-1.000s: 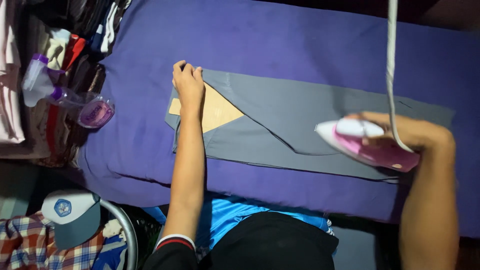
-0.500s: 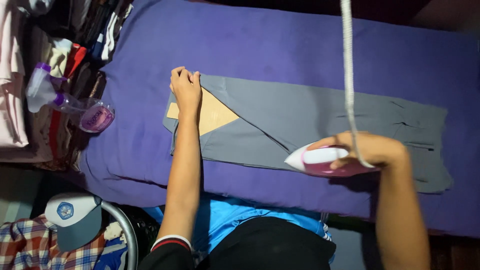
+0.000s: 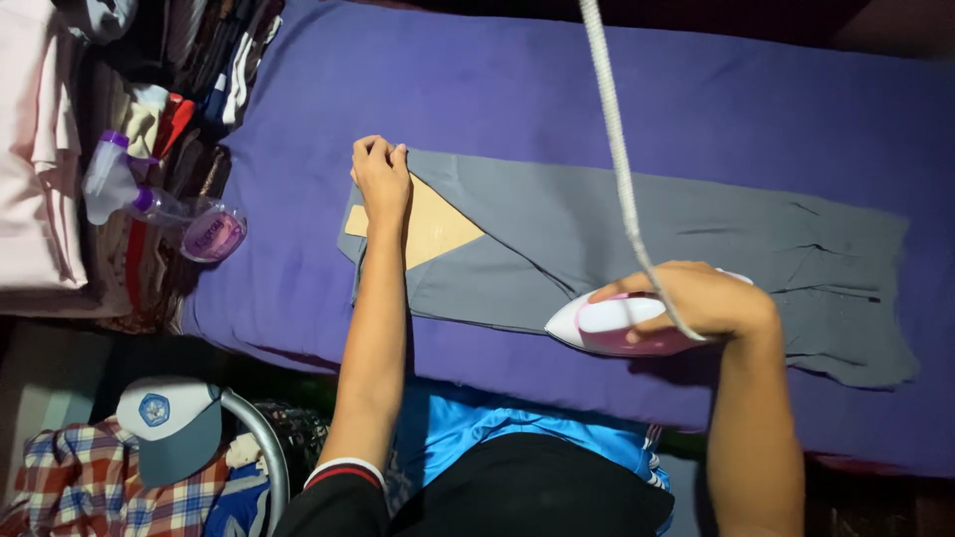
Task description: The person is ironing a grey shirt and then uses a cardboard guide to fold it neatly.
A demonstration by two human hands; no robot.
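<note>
A pair of grey trousers [image 3: 637,249] lies flat and lengthwise across a purple padded surface [image 3: 557,89], waist end to the left and leg ends to the right, where the cloth creases a little. The left hand [image 3: 381,181] rests at the waist end with its fingers curled in, knuckles up, pressing the cloth down just where the grey is folded back to show a tan lining [image 3: 438,231]; it grips nothing that I can see. The right hand [image 3: 696,298] is wrapped around the handle of a white and pink iron [image 3: 617,326], which sits on the near edge of the trousers about midway along, its pointed nose aimed left toward the other hand. A pale braided cord [image 3: 617,159] rises from the iron and runs up out of the top of the view. Off the left end of the surface lies a heap of folded clothes [image 3: 45,169], and against it a clear spray bottle [image 3: 174,204] with purple fittings, on its side. Lower left, a grey and white cap [image 3: 167,430] sits on a plaid cloth [image 3: 80,492] beside a curved metal bar [image 3: 267,449].
</note>
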